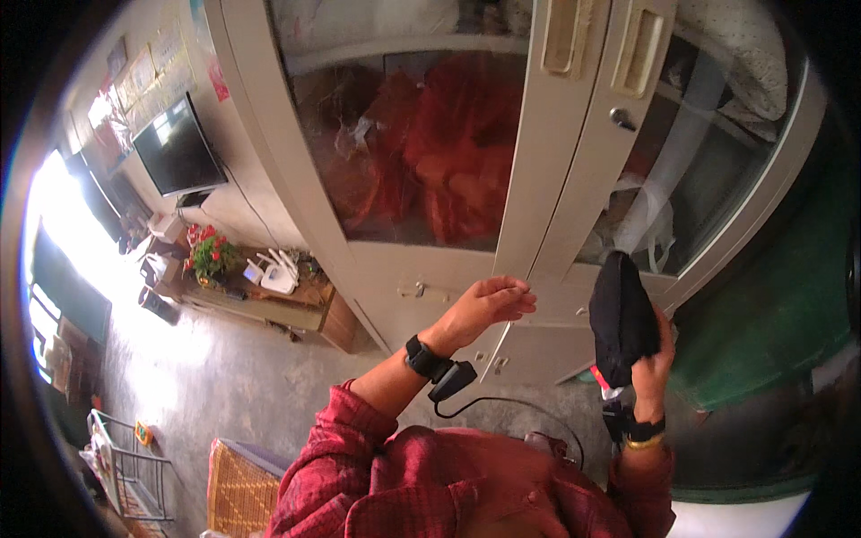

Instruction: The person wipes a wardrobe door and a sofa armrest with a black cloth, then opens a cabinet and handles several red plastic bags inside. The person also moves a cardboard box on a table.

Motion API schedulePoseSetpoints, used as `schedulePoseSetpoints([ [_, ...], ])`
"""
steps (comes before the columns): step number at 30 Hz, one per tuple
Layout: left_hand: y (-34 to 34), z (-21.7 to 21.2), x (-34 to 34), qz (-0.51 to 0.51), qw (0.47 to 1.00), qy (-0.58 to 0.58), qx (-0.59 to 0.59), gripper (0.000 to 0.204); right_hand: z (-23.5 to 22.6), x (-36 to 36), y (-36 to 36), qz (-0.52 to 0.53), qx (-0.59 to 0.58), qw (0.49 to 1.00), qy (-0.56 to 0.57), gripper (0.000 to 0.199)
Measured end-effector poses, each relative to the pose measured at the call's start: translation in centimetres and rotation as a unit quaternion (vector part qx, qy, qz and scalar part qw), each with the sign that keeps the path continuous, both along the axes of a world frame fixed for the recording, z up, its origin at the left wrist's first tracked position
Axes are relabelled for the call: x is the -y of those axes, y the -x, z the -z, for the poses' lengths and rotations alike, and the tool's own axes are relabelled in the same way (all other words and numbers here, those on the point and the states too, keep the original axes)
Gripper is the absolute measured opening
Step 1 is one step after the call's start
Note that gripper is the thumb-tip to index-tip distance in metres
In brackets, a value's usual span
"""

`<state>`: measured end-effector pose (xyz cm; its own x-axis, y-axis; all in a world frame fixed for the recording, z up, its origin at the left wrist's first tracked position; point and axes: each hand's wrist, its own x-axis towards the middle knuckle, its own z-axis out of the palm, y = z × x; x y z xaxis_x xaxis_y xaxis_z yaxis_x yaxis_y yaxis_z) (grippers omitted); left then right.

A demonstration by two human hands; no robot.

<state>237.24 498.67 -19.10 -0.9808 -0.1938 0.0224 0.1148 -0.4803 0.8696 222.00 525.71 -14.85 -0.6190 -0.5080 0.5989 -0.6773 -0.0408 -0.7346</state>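
Observation:
My right hand (659, 354) is closed round the lower end of a long, rounded black cloth item (619, 318), folded or soft, whose exact kind I cannot tell. It is held upright before the right-hand door of a pale cabinet (556, 242). My left hand (491, 305) hangs in the air in front of the left door, its fingers loosely bent and nothing visible in them. Both cabinet doors look closed. Red cloth (457, 152) shows behind the left glass pane, and a white plastic bag (641, 215) behind the right one.
A metal door handle (621, 118) juts out at upper right. Leftward stand a wooden low cabinet (309, 314), a potted red-flowered plant (211, 255), a white router (273, 272) and a wall-mounted television (179, 148). A metal frame (130, 466) and a woven mat (242, 493) lie lower left.

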Motion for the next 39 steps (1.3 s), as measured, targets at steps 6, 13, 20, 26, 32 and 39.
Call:
schedulePoseSetpoints([
  [6,2.3,-17.6,0.2,-0.462,0.560,0.643,-0.245,0.044,1.1,-2.8,0.4,0.002,0.049,0.999,-0.003,0.050],
  [13,6.3,-25.5,-0.1,-0.501,0.453,0.730,-0.102,0.051,2.0,-3.2,0.5,-0.027,0.019,0.999,-0.040,0.052],
  [20,7.1,-25.7,-1.5,-0.548,0.441,0.708,-0.053,0.043,2.5,-2.1,1.1,-0.029,0.028,0.999,-0.034,0.054],
  [26,6.8,-26.1,-0.6,-0.527,0.478,0.700,-0.062,0.039,2.9,-1.3,1.1,-0.067,0.036,0.997,-0.019,0.053],
  [32,7.7,-25.8,-0.4,-0.549,0.526,0.644,-0.084,0.035,3.3,-1.5,0.4,-0.083,0.006,0.996,-0.018,0.054],
  [39,8.1,-28.1,1.2,-0.520,0.578,0.626,-0.060,0.035,3.8,-3.6,0.2,-0.071,0.016,0.997,-0.032,0.054],
])
